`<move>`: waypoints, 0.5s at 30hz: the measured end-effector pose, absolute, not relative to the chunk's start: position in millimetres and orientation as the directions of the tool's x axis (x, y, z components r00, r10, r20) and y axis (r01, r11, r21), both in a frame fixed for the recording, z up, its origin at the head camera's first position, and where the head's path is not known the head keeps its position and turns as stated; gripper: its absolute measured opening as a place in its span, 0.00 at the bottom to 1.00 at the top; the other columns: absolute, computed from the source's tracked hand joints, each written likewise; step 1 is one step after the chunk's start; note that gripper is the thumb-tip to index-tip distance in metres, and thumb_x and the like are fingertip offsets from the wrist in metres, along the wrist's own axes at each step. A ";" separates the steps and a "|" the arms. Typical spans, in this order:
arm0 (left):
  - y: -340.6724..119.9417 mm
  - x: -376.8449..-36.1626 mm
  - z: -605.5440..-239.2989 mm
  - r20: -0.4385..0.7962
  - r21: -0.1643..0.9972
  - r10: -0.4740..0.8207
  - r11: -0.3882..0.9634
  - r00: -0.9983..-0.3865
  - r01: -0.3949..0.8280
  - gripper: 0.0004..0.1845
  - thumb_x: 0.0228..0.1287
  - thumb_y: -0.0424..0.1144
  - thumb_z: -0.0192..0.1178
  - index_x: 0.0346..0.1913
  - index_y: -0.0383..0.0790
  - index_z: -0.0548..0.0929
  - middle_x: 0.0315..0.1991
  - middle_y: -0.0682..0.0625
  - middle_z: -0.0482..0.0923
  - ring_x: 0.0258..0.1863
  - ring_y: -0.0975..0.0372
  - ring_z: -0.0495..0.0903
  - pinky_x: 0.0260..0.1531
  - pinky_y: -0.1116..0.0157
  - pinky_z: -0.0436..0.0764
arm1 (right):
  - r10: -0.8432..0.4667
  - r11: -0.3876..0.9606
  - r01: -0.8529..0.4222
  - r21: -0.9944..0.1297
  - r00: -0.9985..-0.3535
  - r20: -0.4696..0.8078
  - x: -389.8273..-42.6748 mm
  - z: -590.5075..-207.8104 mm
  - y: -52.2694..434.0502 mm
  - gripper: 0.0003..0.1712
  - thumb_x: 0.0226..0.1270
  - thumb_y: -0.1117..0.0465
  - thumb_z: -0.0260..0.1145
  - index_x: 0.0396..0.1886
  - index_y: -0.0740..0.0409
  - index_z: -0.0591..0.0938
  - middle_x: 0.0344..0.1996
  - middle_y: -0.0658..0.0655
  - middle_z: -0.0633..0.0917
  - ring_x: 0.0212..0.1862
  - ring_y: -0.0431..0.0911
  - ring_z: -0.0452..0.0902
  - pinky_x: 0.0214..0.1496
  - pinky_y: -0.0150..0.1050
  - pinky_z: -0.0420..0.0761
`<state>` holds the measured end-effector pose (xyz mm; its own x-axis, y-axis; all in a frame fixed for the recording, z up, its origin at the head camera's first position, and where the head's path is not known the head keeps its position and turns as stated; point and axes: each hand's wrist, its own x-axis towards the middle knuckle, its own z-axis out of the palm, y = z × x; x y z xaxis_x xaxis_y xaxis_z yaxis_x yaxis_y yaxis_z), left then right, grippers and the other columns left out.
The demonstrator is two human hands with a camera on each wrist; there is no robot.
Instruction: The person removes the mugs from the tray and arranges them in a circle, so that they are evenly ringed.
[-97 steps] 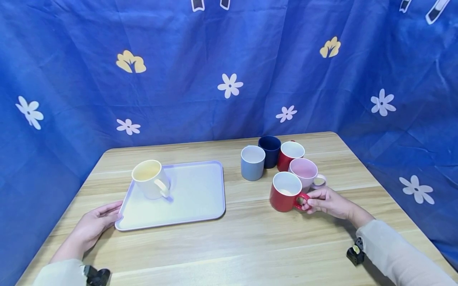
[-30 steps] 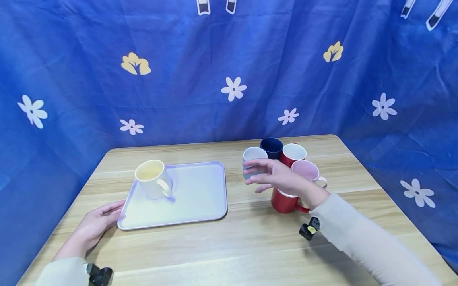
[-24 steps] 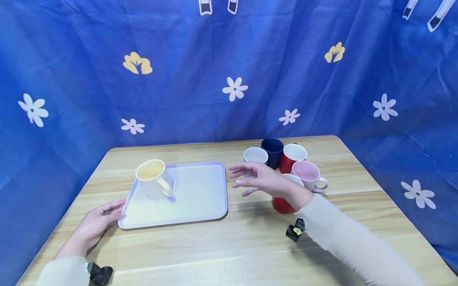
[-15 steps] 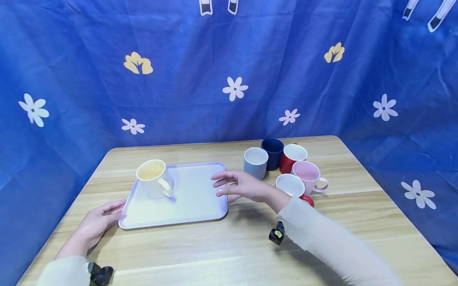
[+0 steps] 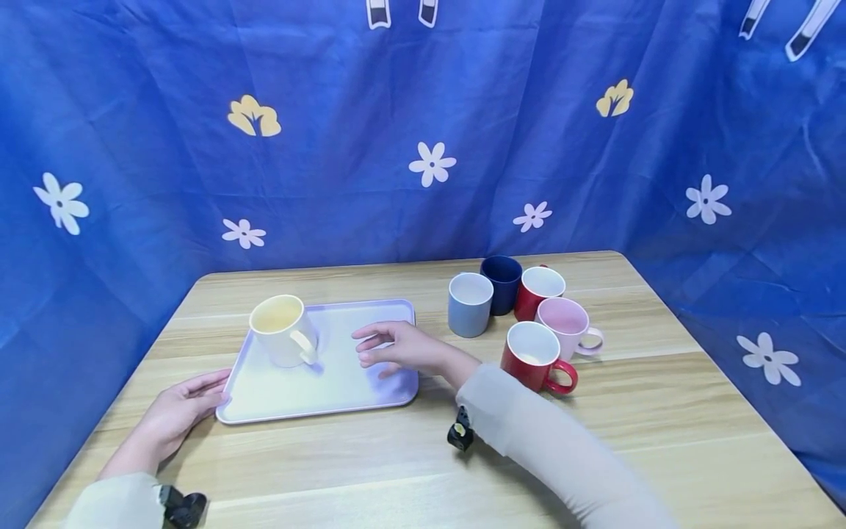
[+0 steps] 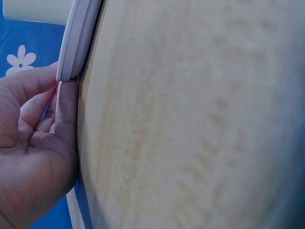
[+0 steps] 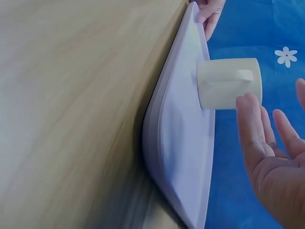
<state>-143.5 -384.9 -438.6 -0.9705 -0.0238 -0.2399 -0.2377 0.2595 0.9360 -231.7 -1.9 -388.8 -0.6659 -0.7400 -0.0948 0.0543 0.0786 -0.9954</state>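
A pale lilac tray [image 5: 350,353] lies on the left half of the table. My left hand [image 5: 178,419] pinches its near left rim; in the left wrist view, the thumb [image 6: 35,81] is on the upper side and the fingers [image 6: 66,107] are low against the edge. On the tray's left part stands a cream mug [image 5: 280,345], upright, its handle toward the right. My right hand [image 5: 403,349] hovers over the tray's right part, fingers loosely spread and holding nothing. In the right wrist view, its fingertips point toward the mug [image 7: 224,83] and appear apart from it.
Several mugs cluster on the right: light blue [image 5: 469,308], navy [image 5: 504,286], red at the back [image 5: 526,303], pink [image 5: 568,338] and red in front [image 5: 522,371]. The wooden table [image 5: 396,470] meets a blue flowered curtain [image 5: 370,206] behind.
My right hand has let go of the front red mug's handle and moved left, past the light blue mug, to over the tray. The left hand has stayed at the tray's rim.
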 end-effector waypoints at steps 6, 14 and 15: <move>-385.8 -143.2 -439.5 -0.235 0.939 -0.012 0.255 -0.972 -0.231 0.38 0.64 0.32 0.61 0.67 0.16 0.52 0.47 0.59 0.78 0.42 0.80 0.75 0.42 0.75 0.79 | -0.710 0.072 0.067 -0.995 -0.697 -0.098 -232.5 -388.8 -27.5 0.26 0.66 0.67 0.64 0.63 0.65 0.72 0.48 0.59 0.80 0.43 0.47 0.82 0.42 0.44 0.85; -386.2 -143.7 -438.7 -0.220 0.951 -0.009 0.221 -0.976 -0.216 0.37 0.63 0.32 0.62 0.66 0.15 0.55 0.43 0.63 0.78 0.41 0.79 0.76 0.42 0.75 0.79 | -0.663 0.101 0.040 -0.994 -0.742 -0.097 -234.8 -398.5 -54.6 0.27 0.63 0.67 0.67 0.62 0.64 0.74 0.44 0.55 0.82 0.40 0.45 0.82 0.39 0.43 0.85; -386.2 -143.8 -438.6 -0.218 0.952 -0.009 0.218 -0.976 -0.215 0.37 0.63 0.32 0.62 0.66 0.15 0.55 0.43 0.64 0.78 0.41 0.79 0.76 0.42 0.75 0.80 | -0.657 0.110 0.025 -0.994 -0.748 -0.092 -234.8 -399.3 -57.5 0.27 0.63 0.66 0.67 0.62 0.63 0.74 0.44 0.55 0.82 0.40 0.44 0.82 0.38 0.42 0.85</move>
